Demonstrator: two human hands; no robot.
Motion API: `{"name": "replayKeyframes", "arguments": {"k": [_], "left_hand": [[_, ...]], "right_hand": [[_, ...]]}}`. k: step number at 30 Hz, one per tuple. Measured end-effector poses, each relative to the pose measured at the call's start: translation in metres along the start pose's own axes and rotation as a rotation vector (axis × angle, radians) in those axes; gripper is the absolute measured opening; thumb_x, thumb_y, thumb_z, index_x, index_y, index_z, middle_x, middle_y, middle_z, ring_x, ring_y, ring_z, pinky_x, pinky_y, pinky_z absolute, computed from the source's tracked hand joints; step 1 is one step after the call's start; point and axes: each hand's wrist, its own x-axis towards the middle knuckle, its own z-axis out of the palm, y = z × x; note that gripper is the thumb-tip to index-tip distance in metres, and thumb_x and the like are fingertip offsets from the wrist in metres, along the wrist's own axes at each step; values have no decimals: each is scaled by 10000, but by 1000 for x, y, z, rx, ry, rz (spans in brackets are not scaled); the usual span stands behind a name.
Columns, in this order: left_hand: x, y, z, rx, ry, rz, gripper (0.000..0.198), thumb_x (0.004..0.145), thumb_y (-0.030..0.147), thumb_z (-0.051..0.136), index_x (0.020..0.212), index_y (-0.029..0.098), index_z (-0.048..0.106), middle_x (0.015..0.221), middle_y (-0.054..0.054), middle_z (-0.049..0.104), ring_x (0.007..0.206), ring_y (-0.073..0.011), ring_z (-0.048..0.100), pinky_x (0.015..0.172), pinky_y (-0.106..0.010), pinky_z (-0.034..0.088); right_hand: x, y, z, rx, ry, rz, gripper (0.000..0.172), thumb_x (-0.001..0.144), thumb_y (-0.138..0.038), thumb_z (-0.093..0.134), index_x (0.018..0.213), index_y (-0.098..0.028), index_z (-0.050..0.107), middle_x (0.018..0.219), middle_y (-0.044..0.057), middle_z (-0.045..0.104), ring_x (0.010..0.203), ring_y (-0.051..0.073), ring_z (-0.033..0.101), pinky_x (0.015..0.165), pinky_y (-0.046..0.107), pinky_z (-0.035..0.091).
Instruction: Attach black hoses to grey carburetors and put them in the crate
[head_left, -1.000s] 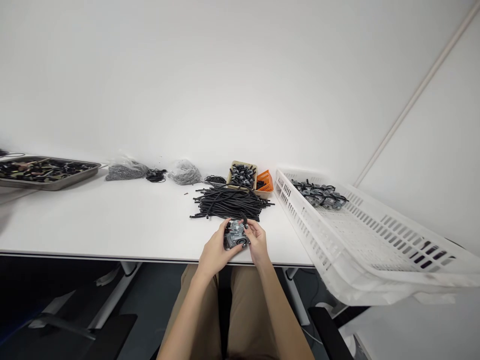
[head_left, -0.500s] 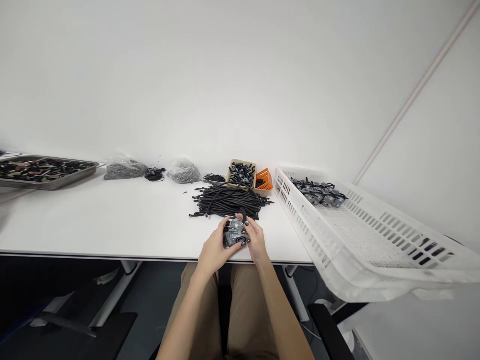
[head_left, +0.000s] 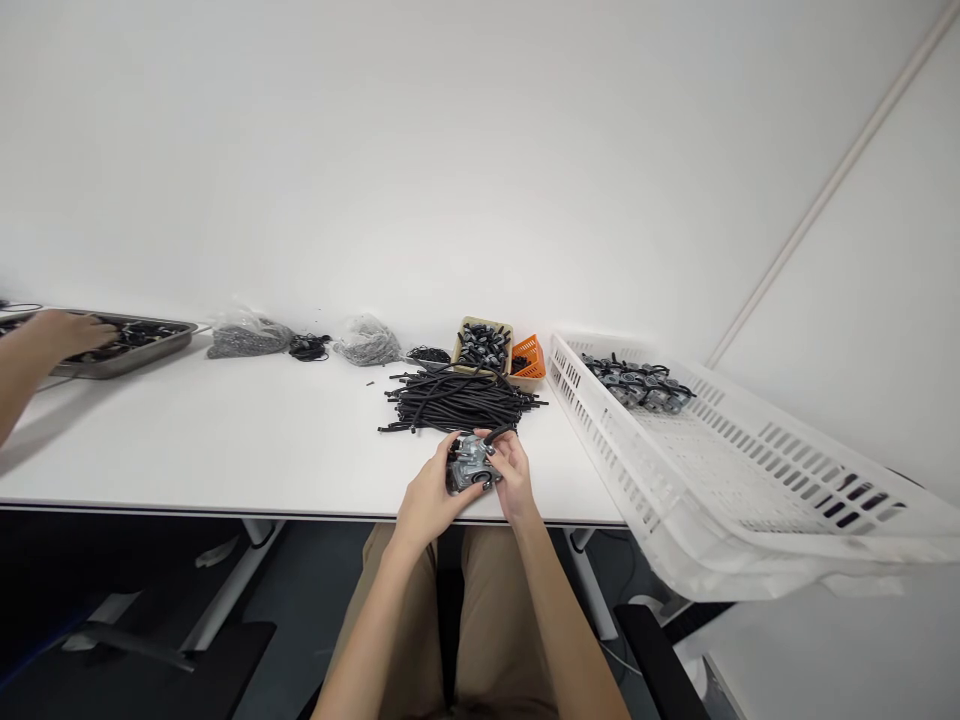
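Observation:
A grey metal part with black pieces on it (head_left: 469, 464) is held between both hands just above the table's front edge; I cannot make out its exact kind. My left hand (head_left: 433, 492) is closed round its left side, thumb along the lower edge. On the right, my right hand (head_left: 513, 474) pinches a short black tube (head_left: 498, 433) at the part's upper right corner. Where the tube meets the part is hidden by the fingers. Right behind the hands lies a pile of black tubes (head_left: 461, 400).
Behind the pile stand a beige basket (head_left: 457, 352) of small metal parts and an orange basket (head_left: 538, 355). A white crate (head_left: 607, 450) with similar parts (head_left: 637, 383) is at right. Plastic bags (head_left: 247, 335) lie left. A co-worker's hand (head_left: 71, 332) reaches into a metal tray (head_left: 154, 352).
The black tube in my right hand has tilted from upright towards the right. A co-worker's arm has come in at the left, over the metal tray. My left hand has barely moved.

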Motion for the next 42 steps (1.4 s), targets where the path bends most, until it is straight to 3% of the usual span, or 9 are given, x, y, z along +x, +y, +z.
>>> {"name": "replayKeyframes", "arguments": {"k": [4,9,15,22,29,35,39,42], "left_hand": [[0,-1,0,4,-7,-19,797,813,417,671,1499,253,300,1386,-118,593,1215,-304,603,977,-422,476],[0,0,0,2,-11,-18,799,811,415,673,1495,253,293,1382,-114,596,1211,-297,605,964,-411,481],[1,0,0,-6,-8,-22,811,807,416,685,1496,261,286,1390,-106,592,1214,-291,604,960,-404,482],[0,-1,0,-2,-3,-6,795,813,414,675,1492,263,290,1389,-109,595,1201,-296,616,957,-410,486],[-1,3,-1,-19,-7,-7,785,803,393,687,1477,265,304,1400,-99,586,1204,-283,616,971,-394,484],[0,1,-1,-11,-10,-10,805,808,412,685,1493,270,286,1386,-104,595,1207,-296,615,954,-409,494],[1,-2,1,-9,-1,-16,798,814,406,679,1497,269,290,1397,-111,586,1216,-298,611,973,-419,488],[1,-2,2,-28,1,-2,786,815,387,678,1491,271,294,1418,-104,570,1229,-281,604,992,-404,481]], "right_hand": [[3,5,0,-74,-2,9,428,711,-360,798,1096,-220,673,1145,78,724,1081,247,648,949,369,503],[4,9,-1,-96,-21,-22,253,739,-361,791,927,-213,709,1119,71,725,1070,234,649,949,356,504],[3,11,-6,73,8,11,254,715,-311,796,830,-231,584,1109,45,735,1017,215,676,911,358,521],[6,13,-5,-32,-29,-19,541,710,-308,808,1204,-261,595,1130,53,723,1058,223,656,928,352,512],[3,7,-5,-92,-78,9,285,832,-405,666,1030,-204,702,1163,69,692,1033,228,640,919,340,508],[2,6,-5,3,-67,-18,337,730,-279,724,1057,-239,650,1132,47,708,1067,233,633,939,346,500],[2,4,-6,-67,-83,10,379,779,-325,713,1141,-225,668,1159,64,704,1080,238,636,953,352,495],[3,6,-4,-102,-77,7,292,769,-342,740,1029,-214,705,1135,63,704,1023,222,649,917,333,512]]}}
